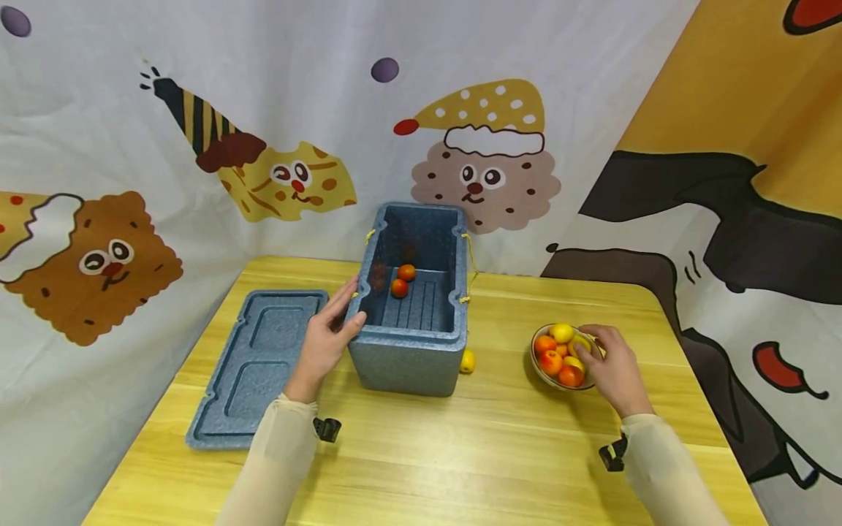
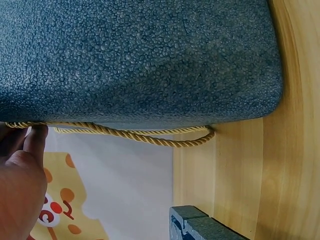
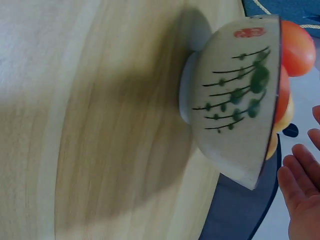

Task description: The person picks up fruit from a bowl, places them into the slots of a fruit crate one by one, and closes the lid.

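A blue-grey foam box (image 1: 408, 361) stands uncovered, with two orange-red fruits (image 1: 399, 288) on its floor. My left hand (image 1: 327, 343) grips its near left corner, thumb over the rim and fingers along the outer side. In the left wrist view those fingers (image 2: 36, 142) touch the twisted yellow rope (image 2: 125, 134). My right hand (image 1: 613, 365) is over the right side of a painted bowl (image 3: 230, 100) heaped with orange-red and yellow fruit (image 1: 562, 333). Its fingers are extended in the right wrist view; contact with a yellow fruit cannot be told.
The box's flat foam lid (image 1: 276, 365) lies on the table left of the box. A yellow fruit (image 1: 468, 361) sits against the box's right side, partly hidden. Behind the wooden table (image 1: 500, 453) hangs a cartoon-printed cloth (image 1: 316, 73).
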Demonstrator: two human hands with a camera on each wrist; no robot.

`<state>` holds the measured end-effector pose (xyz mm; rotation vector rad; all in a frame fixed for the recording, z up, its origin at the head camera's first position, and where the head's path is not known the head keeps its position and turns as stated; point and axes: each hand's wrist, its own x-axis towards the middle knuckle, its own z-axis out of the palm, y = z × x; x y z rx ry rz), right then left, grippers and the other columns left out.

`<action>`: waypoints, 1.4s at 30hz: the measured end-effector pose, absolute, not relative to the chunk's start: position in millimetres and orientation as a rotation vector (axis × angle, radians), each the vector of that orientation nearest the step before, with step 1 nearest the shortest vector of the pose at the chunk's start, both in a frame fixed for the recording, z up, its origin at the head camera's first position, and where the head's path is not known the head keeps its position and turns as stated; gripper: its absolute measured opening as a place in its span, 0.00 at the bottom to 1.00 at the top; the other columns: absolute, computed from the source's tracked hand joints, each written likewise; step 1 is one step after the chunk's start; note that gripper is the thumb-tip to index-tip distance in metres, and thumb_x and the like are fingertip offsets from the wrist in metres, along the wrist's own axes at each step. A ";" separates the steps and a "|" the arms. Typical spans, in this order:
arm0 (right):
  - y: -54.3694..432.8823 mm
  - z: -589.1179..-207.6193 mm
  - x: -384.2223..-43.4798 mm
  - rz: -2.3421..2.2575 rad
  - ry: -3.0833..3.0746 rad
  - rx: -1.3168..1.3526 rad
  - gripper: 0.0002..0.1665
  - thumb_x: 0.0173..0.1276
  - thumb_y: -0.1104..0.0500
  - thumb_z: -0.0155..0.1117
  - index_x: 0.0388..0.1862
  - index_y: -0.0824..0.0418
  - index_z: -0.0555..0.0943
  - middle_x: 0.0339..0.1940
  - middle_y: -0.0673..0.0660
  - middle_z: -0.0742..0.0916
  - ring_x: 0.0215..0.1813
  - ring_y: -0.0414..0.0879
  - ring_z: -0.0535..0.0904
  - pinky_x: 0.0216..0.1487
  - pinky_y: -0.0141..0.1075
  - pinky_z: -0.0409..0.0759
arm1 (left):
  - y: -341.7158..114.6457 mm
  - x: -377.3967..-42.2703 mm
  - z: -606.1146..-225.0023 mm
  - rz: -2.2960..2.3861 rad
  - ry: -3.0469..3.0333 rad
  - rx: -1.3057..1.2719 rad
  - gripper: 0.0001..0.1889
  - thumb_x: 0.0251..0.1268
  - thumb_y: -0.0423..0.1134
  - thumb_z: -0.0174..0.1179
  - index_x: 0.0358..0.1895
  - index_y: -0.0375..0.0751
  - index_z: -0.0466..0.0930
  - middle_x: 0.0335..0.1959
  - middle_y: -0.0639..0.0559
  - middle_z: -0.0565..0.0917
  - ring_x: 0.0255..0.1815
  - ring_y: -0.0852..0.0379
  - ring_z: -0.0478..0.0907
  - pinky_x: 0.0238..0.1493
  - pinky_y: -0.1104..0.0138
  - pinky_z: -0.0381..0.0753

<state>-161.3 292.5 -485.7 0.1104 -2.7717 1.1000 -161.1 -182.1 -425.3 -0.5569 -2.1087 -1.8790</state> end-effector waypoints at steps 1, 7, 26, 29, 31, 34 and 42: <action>292.2 -486.3 -161.9 1.097 -2.781 0.116 0.22 0.73 0.59 0.62 0.61 0.68 0.75 0.59 0.68 0.74 0.60 0.70 0.70 0.57 0.63 0.70 | -182.2 -161.4 -425.6 -1.882 -2.104 -0.559 0.27 0.68 0.22 0.56 0.69 0.22 0.62 0.72 0.31 0.61 0.74 0.38 0.55 0.67 0.68 0.61; 288.5 -488.4 -163.9 1.052 -2.825 0.146 0.22 0.72 0.61 0.62 0.61 0.68 0.75 0.59 0.67 0.74 0.59 0.67 0.71 0.55 0.62 0.71 | -182.2 -160.6 -425.8 -1.888 -2.102 -0.562 0.27 0.68 0.21 0.55 0.69 0.22 0.62 0.72 0.30 0.60 0.74 0.39 0.55 0.68 0.69 0.60; 290.7 -503.9 -160.3 1.010 -2.828 0.117 0.15 0.71 0.66 0.60 0.55 0.69 0.80 0.59 0.68 0.76 0.58 0.67 0.71 0.56 0.61 0.68 | -181.3 -162.1 -425.5 -1.886 -2.118 -0.588 0.28 0.68 0.20 0.53 0.70 0.22 0.60 0.73 0.31 0.60 0.75 0.41 0.54 0.68 0.69 0.59; 291.4 -503.7 -159.8 1.012 -2.831 0.101 0.15 0.71 0.65 0.60 0.55 0.68 0.81 0.58 0.68 0.76 0.56 0.66 0.72 0.55 0.60 0.70 | -181.4 -162.0 -425.9 -1.886 -2.115 -0.600 0.28 0.68 0.19 0.53 0.70 0.22 0.60 0.73 0.30 0.59 0.75 0.40 0.54 0.68 0.69 0.59; 291.5 -503.3 -159.1 1.003 -2.829 0.098 0.15 0.71 0.65 0.60 0.55 0.68 0.81 0.57 0.68 0.76 0.57 0.66 0.72 0.55 0.60 0.69 | -181.3 -161.9 -426.2 -1.879 -2.115 -0.603 0.28 0.67 0.19 0.53 0.70 0.22 0.60 0.73 0.30 0.59 0.74 0.40 0.54 0.68 0.69 0.59; 289.8 -501.9 -155.9 0.996 -2.808 0.105 0.15 0.71 0.64 0.61 0.53 0.69 0.81 0.56 0.68 0.77 0.59 0.66 0.69 0.56 0.61 0.67 | -181.1 -162.2 -426.6 -1.873 -2.113 -0.612 0.28 0.68 0.20 0.54 0.70 0.21 0.60 0.73 0.30 0.59 0.74 0.39 0.54 0.68 0.69 0.60; 282.7 -502.8 -143.5 0.988 -2.796 0.239 0.13 0.68 0.62 0.66 0.49 0.66 0.82 0.49 0.60 0.81 0.52 0.57 0.75 0.49 0.53 0.78 | -181.5 -161.7 -427.4 -1.872 -2.109 -0.594 0.27 0.68 0.21 0.55 0.70 0.22 0.61 0.72 0.30 0.59 0.74 0.39 0.55 0.67 0.70 0.61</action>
